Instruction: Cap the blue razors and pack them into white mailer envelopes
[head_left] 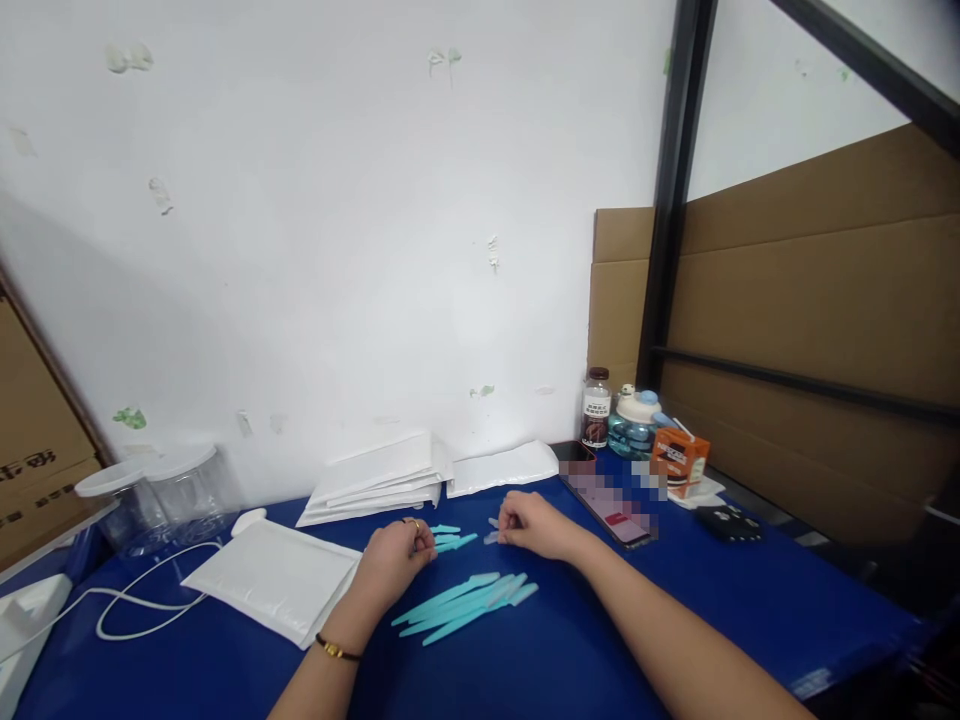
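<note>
My left hand (401,553) is closed in a pinch over the handle ends of several small teal eyebrow razors (459,543), whose uncovered heads stick out to its right. Opposite it, my right hand (529,524) has its fingers curled together. Small clear plastic caps (491,537) lie right at those fingertips; whatever is inside the pinch is hidden. Nearer to me, a fanned group of teal eyebrow razors with clear caps (465,605) rests on the blue table, caps toward the right. A white padded mailer (274,580) lies just left of my left wrist.
More white mailers (379,480) are stacked by the wall. Clear plastic jars (187,490) and a white cable (112,605) occupy the left. At right are a phone (611,505), a brown-capped bottle (596,410), a teal water bottle (634,430), an orange carton (679,460) and a black item (727,522).
</note>
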